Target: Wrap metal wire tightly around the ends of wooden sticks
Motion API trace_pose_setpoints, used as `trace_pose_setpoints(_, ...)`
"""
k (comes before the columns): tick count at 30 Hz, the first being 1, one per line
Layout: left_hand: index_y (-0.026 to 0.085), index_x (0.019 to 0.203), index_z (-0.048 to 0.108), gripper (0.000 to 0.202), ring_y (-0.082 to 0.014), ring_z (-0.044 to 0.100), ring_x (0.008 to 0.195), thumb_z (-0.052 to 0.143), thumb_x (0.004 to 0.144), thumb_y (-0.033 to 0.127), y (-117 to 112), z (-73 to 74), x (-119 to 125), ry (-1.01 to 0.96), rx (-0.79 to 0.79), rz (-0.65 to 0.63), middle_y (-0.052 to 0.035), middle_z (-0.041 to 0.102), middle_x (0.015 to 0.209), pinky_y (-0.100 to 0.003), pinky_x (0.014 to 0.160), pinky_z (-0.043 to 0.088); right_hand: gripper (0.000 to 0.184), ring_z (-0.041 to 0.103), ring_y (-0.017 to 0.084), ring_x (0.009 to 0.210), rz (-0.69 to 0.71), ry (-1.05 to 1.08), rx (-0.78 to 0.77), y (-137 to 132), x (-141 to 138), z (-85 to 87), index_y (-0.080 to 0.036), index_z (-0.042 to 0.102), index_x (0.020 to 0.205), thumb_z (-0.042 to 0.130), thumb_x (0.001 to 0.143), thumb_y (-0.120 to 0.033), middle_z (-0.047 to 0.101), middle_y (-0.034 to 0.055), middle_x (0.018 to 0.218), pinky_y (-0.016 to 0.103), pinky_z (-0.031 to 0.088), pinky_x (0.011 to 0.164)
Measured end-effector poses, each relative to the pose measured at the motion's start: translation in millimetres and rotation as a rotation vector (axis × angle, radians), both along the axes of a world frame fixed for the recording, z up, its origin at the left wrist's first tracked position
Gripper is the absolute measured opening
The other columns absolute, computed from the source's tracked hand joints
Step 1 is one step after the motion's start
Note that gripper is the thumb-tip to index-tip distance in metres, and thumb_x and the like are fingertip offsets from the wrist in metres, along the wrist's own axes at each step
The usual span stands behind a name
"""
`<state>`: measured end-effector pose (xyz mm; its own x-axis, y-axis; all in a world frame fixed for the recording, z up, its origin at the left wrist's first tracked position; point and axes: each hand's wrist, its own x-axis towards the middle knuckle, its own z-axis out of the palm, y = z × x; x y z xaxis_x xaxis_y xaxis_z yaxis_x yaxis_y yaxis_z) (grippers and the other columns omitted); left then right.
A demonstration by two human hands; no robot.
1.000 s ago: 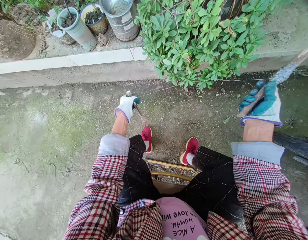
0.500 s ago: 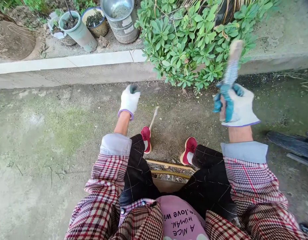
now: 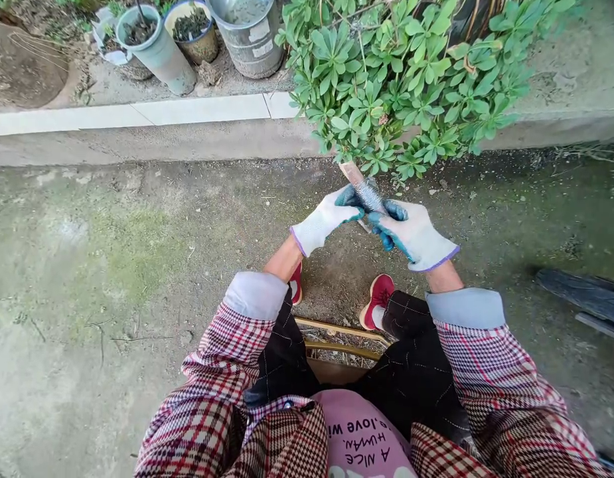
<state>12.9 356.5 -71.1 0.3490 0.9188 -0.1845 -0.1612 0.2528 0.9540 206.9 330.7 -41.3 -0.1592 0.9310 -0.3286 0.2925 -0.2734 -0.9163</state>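
A short wooden piece [image 3: 370,197] wound with silvery wire or cord slants between my hands, its bare light-brown end pointing up and left. My left hand [image 3: 329,216], in a white glove with blue-green fingers, is closed at the wound part near that end. My right hand [image 3: 411,232], gloved alike, grips the lower end, which its fingers cover. A pale sliver of something [image 3: 365,226] shows just below the fingers; I cannot make out what it belongs to.
A leafy green bush [image 3: 386,86] overhangs the white-tiled ledge [image 3: 202,113] ahead. A metal bucket [image 3: 251,40] and a pale green pot [image 3: 160,56] stand on the ledge. Red shoes [image 3: 376,299] rest on the ground below, near a yellowish frame [image 3: 341,328]. A dark object [image 3: 580,292] lies at right.
My right hand has swung left and down with the wound piece. My left hand has moved right and taken hold of it. The thin pale stick near the left shoe no longer shows there.
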Motion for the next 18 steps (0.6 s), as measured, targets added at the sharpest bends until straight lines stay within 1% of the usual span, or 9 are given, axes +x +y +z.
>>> trace_pose_setpoints(3,0.014,0.097,0.073,0.023,-0.0213,0.071,0.091,0.072,0.075,0.009,-0.5,-1.6,-1.2,0.054,-0.033,-0.067,-0.0081,0.078,0.097,-0.035,0.085,0.059,0.024,0.048,0.014,0.047,-0.009,0.011,-0.019,1.7,1.9,-2.0,-0.026,0.064,0.073,0.084,0.079,-0.036,0.061,0.0004,0.062,0.03,0.044,0.036)
trace_pose_setpoints(5,0.013,0.095,0.074,0.015,-0.0149,0.066,0.072,0.071,0.08,0.012,-2.4,1.6,-4.9,0.091,-0.058,-0.072,-0.0054,0.075,0.085,-0.03,0.072,0.056,0.025,0.048,0.015,0.047,-0.019,0.014,-0.032,2.5,4.4,-3.8,-0.026,0.063,0.074,0.085,0.079,-0.037,0.06,-0.0001,0.061,0.03,0.043,0.035)
trace_pose_setpoints(7,0.013,0.091,0.075,0.009,-0.0108,0.059,0.061,0.069,0.084,0.015,-4.5,8.0,-10.5,0.131,-0.06,-0.065,-0.0025,0.071,0.074,-0.026,0.063,0.052,0.025,0.048,0.015,0.046,-0.022,0.011,-0.045,3.5,7.1,-5.8,-0.026,0.063,0.074,0.085,0.079,-0.038,0.059,-0.0006,0.06,0.029,0.042,0.034)
trace_pose_setpoints(9,0.014,0.086,0.076,0.007,-0.0098,0.057,0.058,0.071,0.085,0.019,-6.7,16.3,-15.7,0.153,-0.032,-0.071,-0.0011,0.068,0.068,-0.024,0.06,0.05,0.024,0.047,0.014,0.046,-0.018,0.011,-0.054,4.9,8.9,-7.8,-0.025,0.064,0.073,0.084,0.079,-0.037,0.059,-0.0008,0.059,0.029,0.043,0.035)
trace_pose_setpoints(11,0.016,0.086,0.078,0.009,-0.0107,0.06,0.062,0.074,0.085,0.023,-9.0,23.5,-18.7,0.142,0.005,-0.096,-0.0024,0.071,0.072,-0.025,0.062,0.051,0.024,0.047,0.014,0.046,-0.021,0.013,-0.056,6.7,9.6,-10.0,-0.025,0.063,0.072,0.083,0.079,-0.036,0.058,-0.0011,0.058,0.029,0.044,0.035)
trace_pose_setpoints(13,0.017,0.086,0.078,0.012,-0.0118,0.062,0.066,0.076,0.084,0.028,-10.9,27.0,-19.5,0.126,0.027,-0.12,-0.0041,0.074,0.08,-0.026,0.065,0.053,0.025,0.048,0.013,0.045,-0.028,0.015,-0.051,8.0,9.3,-11.3,-0.025,0.062,0.071,0.084,0.078,-0.036,0.057,-0.0012,0.058,0.029,0.044,0.035)
trace_pose_setpoints(15,0.017,0.085,0.078,0.012,-0.0119,0.062,0.066,0.075,0.083,0.029,-11.2,25.2,-19.1,0.14,0.031,-0.133,-0.0045,0.074,0.081,-0.026,0.065,0.052,0.027,0.048,0.013,0.044,-0.029,0.049,-0.071,7.6,8.6,-10.4,-0.025,0.062,0.073,0.086,0.078,-0.037,0.058,-0.001,0.06,0.028,0.043,0.034)
trace_pose_setpoints(18,0.017,0.079,0.078,0.009,-0.0113,0.057,0.063,0.072,0.08,0.023,-8.6,15.0,-19.9,0.219,0.031,-0.128,-0.0022,0.071,0.072,-0.025,0.062,0.047,0.03,0.047,0.011,0.042,0.002,0.182,-0.147,4.1,9.4,-2.6,-0.024,0.066,0.077,0.087,0.078,-0.045,0.061,-0.0009,0.061,0.026,0.041,0.033)
